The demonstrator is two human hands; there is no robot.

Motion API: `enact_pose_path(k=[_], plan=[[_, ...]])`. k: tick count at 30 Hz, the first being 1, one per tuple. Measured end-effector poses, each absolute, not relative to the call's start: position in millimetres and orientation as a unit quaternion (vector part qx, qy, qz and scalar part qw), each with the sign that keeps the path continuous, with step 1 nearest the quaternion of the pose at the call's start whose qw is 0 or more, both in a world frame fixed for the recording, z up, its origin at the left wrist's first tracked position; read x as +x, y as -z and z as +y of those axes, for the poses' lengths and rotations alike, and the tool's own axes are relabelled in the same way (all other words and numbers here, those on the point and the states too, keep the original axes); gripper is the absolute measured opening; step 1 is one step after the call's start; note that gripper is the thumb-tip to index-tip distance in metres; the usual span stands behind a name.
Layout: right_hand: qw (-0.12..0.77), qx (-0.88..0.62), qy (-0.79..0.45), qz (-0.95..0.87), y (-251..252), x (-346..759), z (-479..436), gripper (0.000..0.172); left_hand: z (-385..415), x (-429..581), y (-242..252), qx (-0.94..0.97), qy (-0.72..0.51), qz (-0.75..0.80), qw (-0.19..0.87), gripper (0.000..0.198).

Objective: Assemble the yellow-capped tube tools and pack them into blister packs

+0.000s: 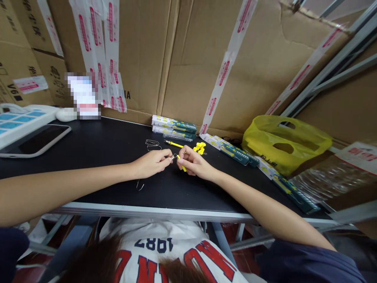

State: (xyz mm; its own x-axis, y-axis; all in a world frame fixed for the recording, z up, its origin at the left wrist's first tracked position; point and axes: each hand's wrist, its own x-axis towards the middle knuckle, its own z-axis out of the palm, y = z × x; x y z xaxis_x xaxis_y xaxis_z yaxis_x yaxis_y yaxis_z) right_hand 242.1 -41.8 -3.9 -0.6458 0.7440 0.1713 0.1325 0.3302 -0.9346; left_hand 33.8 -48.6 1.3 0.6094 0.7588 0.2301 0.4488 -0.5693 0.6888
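**Close Pinch Work over a Black Tabletop** (182,196)

At the dial's centre, the left hand (156,163) pinched a small metal ring piece (173,157); just beside it, the right hand (193,162) gripped a yellow plastic piece (184,168). Bent wires (153,141) lay at ten o'clock, a yellow rod (176,144) and stacked printed boxes (173,125) at twelve, yellow plastic parts (199,147) at two, a yellow carrier bag (273,155) at three. The boxes' print was too small to read. Farther out at ten, a carton (26,59) read "V6"; at six, a shirt (179,236) showed, upside down, apparently "1987".
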Motion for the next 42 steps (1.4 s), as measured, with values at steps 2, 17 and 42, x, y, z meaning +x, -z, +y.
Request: enact_pose_path(k=[2,17,42], plan=[[0.294,-0.288,-0.499,-0.763,2.9,242.2,-42.7,0.032,-48.1,34.1,-2.3,0.847,-0.267,0.359,0.287,0.023],[0.303,-0.283,-0.571,-0.709,5.3,239.4,-45.1,0.031,-45.2,36.2,-0.3,0.882,-0.257,0.330,0.217,0.024],[0.294,-0.275,-0.567,-0.718,7.2,239.8,-44.4,0.027,-47.6,36.1,-2.1,0.856,-0.259,0.348,0.283,0.026]])
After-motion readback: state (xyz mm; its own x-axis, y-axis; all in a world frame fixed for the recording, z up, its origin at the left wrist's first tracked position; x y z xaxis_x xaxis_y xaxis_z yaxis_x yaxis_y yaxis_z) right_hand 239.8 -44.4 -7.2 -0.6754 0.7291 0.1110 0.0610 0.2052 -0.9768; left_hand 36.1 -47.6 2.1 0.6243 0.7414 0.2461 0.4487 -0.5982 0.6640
